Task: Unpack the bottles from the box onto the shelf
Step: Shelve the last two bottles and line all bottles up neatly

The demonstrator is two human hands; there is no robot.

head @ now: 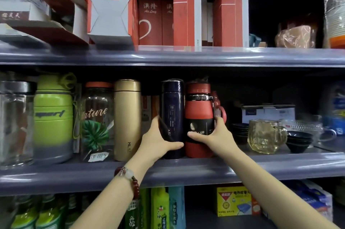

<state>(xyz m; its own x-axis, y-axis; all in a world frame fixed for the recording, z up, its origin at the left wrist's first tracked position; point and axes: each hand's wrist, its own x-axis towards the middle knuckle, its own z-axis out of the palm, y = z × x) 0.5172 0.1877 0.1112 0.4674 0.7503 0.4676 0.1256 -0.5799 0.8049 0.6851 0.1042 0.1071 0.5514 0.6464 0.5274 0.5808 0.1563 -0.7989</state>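
On the middle shelf [186,168] six bottles stand upright in a row, the left hand [156,140] curled around the navy flask [172,116] and the right hand [217,136] gripping the touching red bottle [199,115], beside one gold flask [127,118].

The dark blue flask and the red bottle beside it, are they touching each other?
Touching. The head view shows the dark blue flask and the red bottle pressed side against side on the middle shelf, with no gap between them.
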